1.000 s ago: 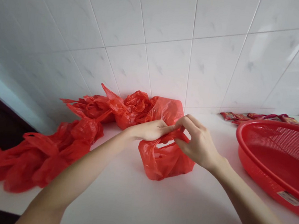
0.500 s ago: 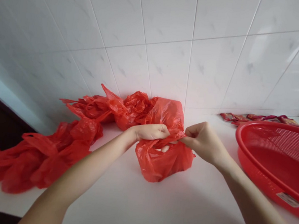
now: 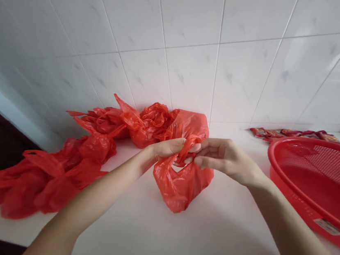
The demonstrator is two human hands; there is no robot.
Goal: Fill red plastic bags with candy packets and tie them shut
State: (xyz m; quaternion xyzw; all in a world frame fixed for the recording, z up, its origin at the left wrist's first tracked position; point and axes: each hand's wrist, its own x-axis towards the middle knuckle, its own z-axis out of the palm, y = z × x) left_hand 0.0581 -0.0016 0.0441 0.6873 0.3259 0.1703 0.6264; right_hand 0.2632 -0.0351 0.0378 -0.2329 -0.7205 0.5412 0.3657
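A small red plastic bag (image 3: 181, 182) hangs just above the white counter (image 3: 157, 233), bulging at the bottom. My left hand (image 3: 170, 148) and my right hand (image 3: 222, 158) meet over its top, each pinching one of the bag's handles, fingers closed on the plastic. The handles cross between my fingertips. What is inside the bag is hidden.
A heap of more red plastic bags (image 3: 60, 163) runs along the counter's left side to the tiled wall (image 3: 198, 44). A big red mesh basket (image 3: 318, 179) stands at the right. Several red sachets (image 3: 281, 133) lie against the wall behind it. The counter's front edge is near the bottom left.
My hands have drawn closer together over the bag's top, working its handles. The bag has been lifted slightly and pulled narrower.
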